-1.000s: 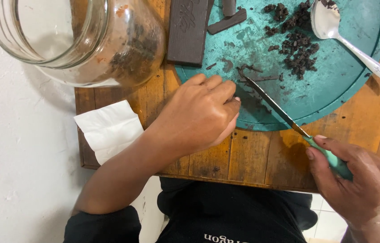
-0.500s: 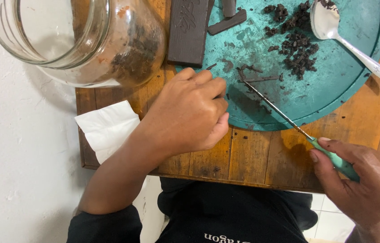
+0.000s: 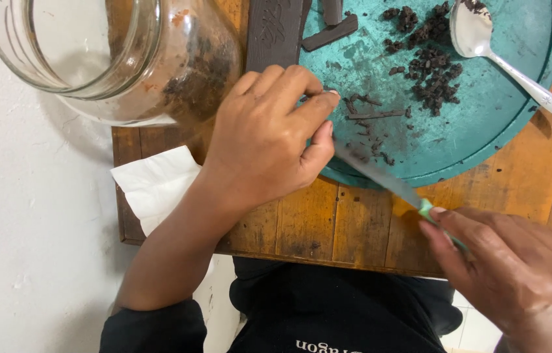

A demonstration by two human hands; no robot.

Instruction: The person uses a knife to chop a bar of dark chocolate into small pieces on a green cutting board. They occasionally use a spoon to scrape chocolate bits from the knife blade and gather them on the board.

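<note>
My left hand [image 3: 269, 134] rests at the near left edge of a round teal cutting board [image 3: 485, 124], fingers curled and pinching at the tip of a knife blade. My right hand [image 3: 518, 268] grips the green handle of that knife [image 3: 380, 178], whose blade slants up-left to the left fingers. Dark chocolate slivers [image 3: 371, 116] lie just beyond the left fingertips. A heap of chopped chocolate [image 3: 429, 68] sits further back. A dark chocolate bar [image 3: 275, 29] lies at the board's left rim, partly behind my left hand.
A large clear glass jar [image 3: 113, 59] lies on its side at the upper left, with dark crumbs inside. A metal spoon [image 3: 504, 59] rests on the board at the upper right. White paper [image 3: 155, 186] lies at the left edge of the wooden table [image 3: 328, 225].
The knife has been drawn back off the board towards me. My left hand has shifted up and closed its fingers onto the blade tip. My right hand moved down-right.
</note>
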